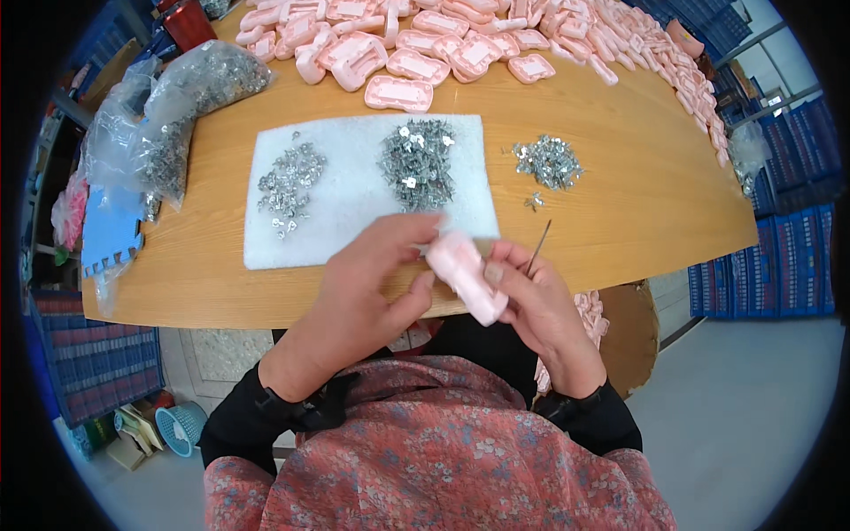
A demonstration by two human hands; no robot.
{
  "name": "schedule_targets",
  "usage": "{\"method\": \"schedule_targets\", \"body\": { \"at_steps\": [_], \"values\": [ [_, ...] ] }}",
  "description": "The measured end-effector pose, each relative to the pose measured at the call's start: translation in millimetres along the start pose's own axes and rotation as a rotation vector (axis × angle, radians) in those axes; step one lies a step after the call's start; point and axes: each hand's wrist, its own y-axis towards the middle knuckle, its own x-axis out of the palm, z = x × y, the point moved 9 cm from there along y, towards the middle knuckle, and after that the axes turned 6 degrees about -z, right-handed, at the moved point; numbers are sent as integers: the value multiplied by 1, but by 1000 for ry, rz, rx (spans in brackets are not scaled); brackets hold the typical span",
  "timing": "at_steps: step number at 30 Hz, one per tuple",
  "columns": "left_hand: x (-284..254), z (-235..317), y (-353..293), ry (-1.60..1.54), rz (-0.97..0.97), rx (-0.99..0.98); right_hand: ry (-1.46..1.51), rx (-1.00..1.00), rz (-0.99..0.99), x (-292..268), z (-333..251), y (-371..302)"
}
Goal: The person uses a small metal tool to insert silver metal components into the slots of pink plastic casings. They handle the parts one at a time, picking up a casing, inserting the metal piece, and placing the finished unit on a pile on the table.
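- The right hand (547, 310) grasps a pink plastic piece (469, 281) between thumb and fingers; the piece is slightly blurred and slants, its upper end toward the left hand (350, 279).
- A thin dark rod (539, 246) also sits in the right hand, sticking up past the fingers.
- The left hand is curved, thumb and forefinger spread on the near side of the pink piece — whether its fingertips grip or merely touch it, I cannot tell.
- Just beyond the left hand lies a white foam mat (352, 168), partly covered by that hand.
- On the mat, straight ahead of the left fingertips, is a dense pile of small metal parts (416, 168); a looser scatter of metal bits (292, 181) lies farther to the left.
- Beyond the right hand, off the mat, a small metal heap (549, 162) rests on the wooden table (646, 208).
- Well past both hands, many pink shells (469, 53) are piled along the far edge.
- Far to the left of the left hand stand clear plastic bags (168, 133) of metal parts — beside a blue foam tile (112, 228).
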Motion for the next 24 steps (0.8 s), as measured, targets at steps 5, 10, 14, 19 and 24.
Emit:
{"method": "schedule_targets", "body": {
  "at_steps": [5,10,14,19,24],
  "values": [
    [50,-41,-16,-1005,-180,-420,-143,-275,155,13,-25,2],
    [61,-38,2,-1368,-115,-516,-413,-399,121,32,-34,0],
    [61,-47,3,-1351,-92,-521,-633,-426,232,7,-40,-6],
    [58,-53,3,-1392,-115,-494,-665,-461,395,-28,-60,-24],
    [59,-59,1,-1457,-139,-491,-879,-531,536,-62,-76,-26]
  ]
}}
